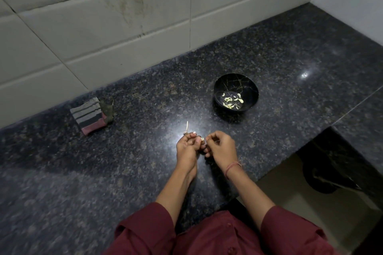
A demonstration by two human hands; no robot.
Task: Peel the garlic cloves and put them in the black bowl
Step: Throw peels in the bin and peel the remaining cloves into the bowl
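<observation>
Black bowl [251, 89] right of centre holds peeled cloves [230, 100]; lower centre, left hand [187, 146] and right hand [221, 148] pinch a garlic clove [202, 139], fingers curled.

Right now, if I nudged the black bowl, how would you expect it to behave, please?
The black bowl probably slides easily: the granite counter looks polished. It likely feels light, holding only a few peeled cloves. Its rounded sides may let it rock.
</observation>
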